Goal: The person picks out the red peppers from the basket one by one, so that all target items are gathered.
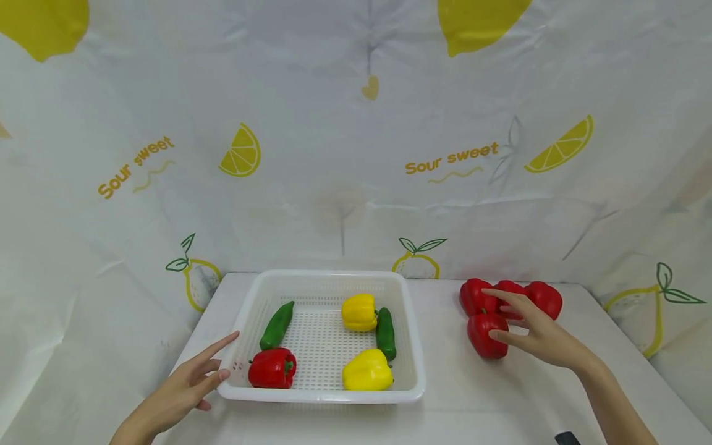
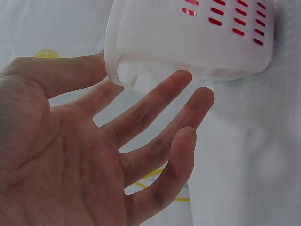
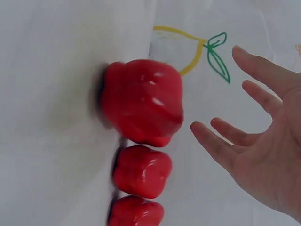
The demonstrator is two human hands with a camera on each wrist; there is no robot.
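Observation:
My left hand (image 1: 177, 390) is at the front left corner of a white plastic basket (image 1: 319, 396). In the left wrist view its thumb and fingers are spread around the basket's corner and grip nothing. Over on the right, my right hand (image 1: 544, 339) hovers with parted fingers beside the nearest red bell pepper (image 1: 483, 339). A gap shows between those fingers and the front pepper (image 3: 141, 101) in the right wrist view. Behind it, more red bell peppers (image 1: 544, 300) sit in a row, partly hidden by the hand.
Inside the basket lie a red bell pepper (image 1: 272, 369), two yellow bell peppers (image 1: 367, 372) and two long green peppers (image 1: 386, 334). A white table (image 1: 445, 383) carries everything, with a lemon-printed cloth (image 1: 311, 210) hanging behind. A dark object (image 1: 567, 438) pokes in at the bottom right.

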